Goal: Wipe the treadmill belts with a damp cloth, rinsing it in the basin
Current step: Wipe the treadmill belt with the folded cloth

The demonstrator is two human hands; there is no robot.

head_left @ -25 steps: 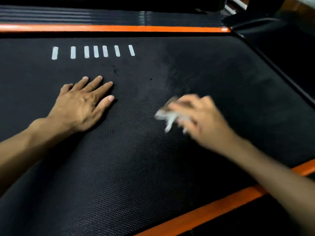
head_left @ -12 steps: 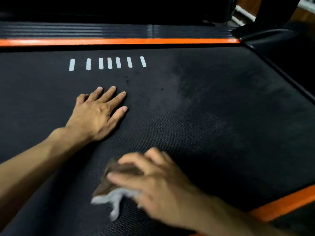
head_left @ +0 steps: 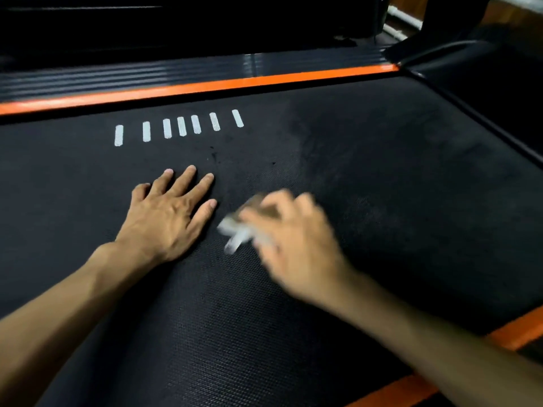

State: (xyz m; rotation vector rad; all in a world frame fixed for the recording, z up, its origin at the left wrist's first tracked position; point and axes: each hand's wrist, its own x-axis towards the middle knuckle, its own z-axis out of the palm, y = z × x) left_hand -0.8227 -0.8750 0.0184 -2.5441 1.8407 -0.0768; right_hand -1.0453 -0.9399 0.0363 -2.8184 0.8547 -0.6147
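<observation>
The right hand (head_left: pixel 293 242) has swept the cloth (head_left: pixel 238 233) back up the belt (head_left: pixel 382 201), from near the front edge to just beside the left hand (head_left: pixel 167 212). It grips the bunched, blurred cloth, pale tail pointing near-left. Left hand rests flat, fingers spread, below the white marks (head_left: pixel 179 127).

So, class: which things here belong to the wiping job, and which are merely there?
Part of the job:
cloth, gripped by the right hand
treadmill belt
left hand, flat on the belt

Merely there:
white marks
orange side rail
</observation>
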